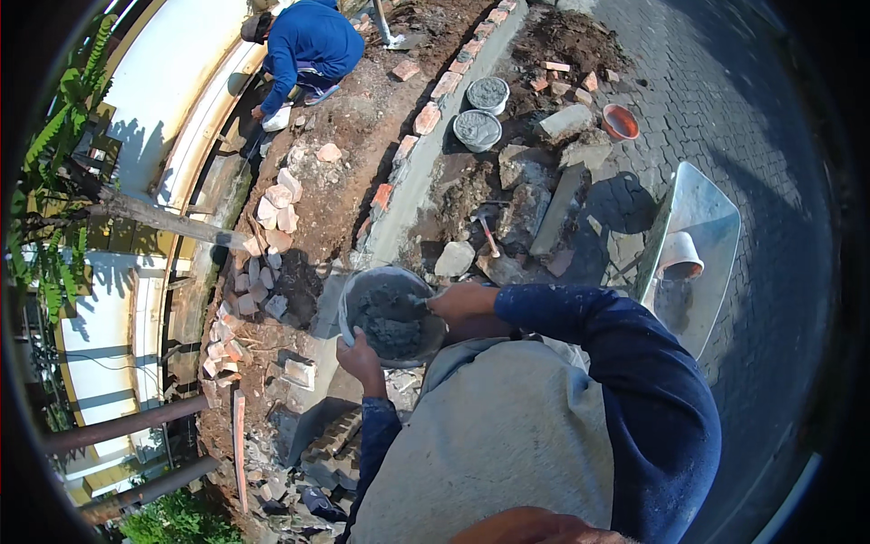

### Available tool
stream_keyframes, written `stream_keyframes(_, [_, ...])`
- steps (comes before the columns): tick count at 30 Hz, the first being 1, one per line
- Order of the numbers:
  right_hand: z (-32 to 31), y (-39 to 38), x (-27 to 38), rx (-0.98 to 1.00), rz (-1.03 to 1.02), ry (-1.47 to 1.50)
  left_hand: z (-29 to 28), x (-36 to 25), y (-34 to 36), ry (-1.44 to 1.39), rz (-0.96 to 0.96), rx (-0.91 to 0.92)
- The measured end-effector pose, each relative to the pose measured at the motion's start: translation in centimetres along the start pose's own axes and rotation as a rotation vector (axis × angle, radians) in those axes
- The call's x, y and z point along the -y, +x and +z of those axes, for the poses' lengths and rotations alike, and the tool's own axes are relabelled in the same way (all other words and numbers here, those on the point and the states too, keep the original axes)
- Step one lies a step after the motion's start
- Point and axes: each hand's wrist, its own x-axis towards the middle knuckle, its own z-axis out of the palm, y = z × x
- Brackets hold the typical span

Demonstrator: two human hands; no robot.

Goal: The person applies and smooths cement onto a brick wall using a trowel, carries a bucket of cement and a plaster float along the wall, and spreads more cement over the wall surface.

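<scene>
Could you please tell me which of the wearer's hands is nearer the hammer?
Right. In the picture, the right hand is below and slightly left of the hammer; the left hand, at the bucket rim, is farther down and left.

Torso panel (498,426): pale grey-beige cloth, softly creased. Left sleeve (379,433) and right sleeve (657,390): long, dark navy blue; pale specks mark the right sleeve near its cuff (506,302). Left hand (363,361) and right hand (460,303): bare.
</scene>
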Motion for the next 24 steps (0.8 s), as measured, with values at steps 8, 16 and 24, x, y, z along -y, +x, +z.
stream_keyframes(8, [4.5,-1.5,1.1,0.026,0.214,-0.109,-2.4,0.9,-3.9,-0.042,0.082,0.118])
stream_keyframes(16, [9.7,-5.7,5.3,0.43,0.401,0.92,-2.1,0.0,-6.0,-0.055,0.122,0.272])
stream_keyframes(24, [10.7,-11.6,3.8,-0.27,0.153,0.527,0.1,1.0,-6.2,-0.199,0.028,0.4])
